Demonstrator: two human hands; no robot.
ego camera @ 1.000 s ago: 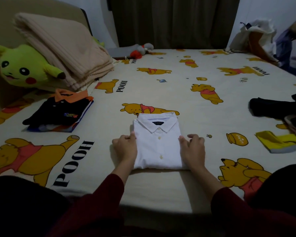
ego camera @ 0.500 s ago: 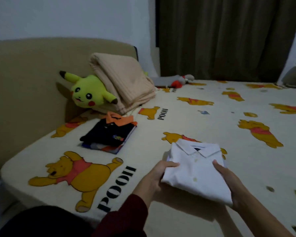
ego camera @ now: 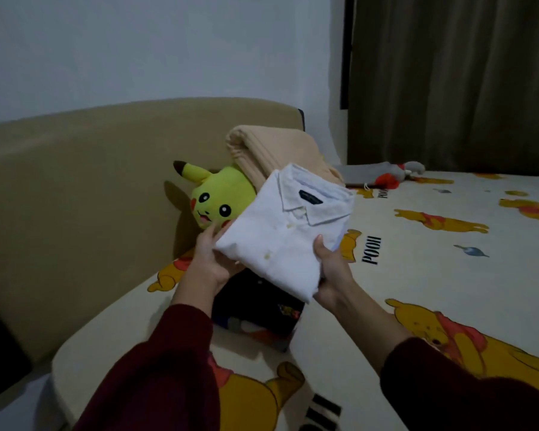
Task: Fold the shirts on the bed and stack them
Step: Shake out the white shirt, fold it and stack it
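Note:
A folded white collared shirt [ego camera: 288, 236] hangs in the air above the bed [ego camera: 448, 275], collar pointing away from me. My left hand [ego camera: 210, 262] grips its left edge from underneath. My right hand [ego camera: 332, 270] holds its right edge, thumb on top. Directly below the shirt lies the stack of folded shirts [ego camera: 259, 315], a dark one on top, mostly hidden by the white shirt and my hands.
A yellow plush toy [ego camera: 215, 202] leans on the tan headboard [ego camera: 106, 197] behind the stack. A folded beige blanket [ego camera: 271, 150] rests beside it. A grey and red plush [ego camera: 392, 175] lies near the dark curtain.
Both hands lifted the white shirt off the bed and carried it left, up over the dark stack. My view turned left toward the headboard.

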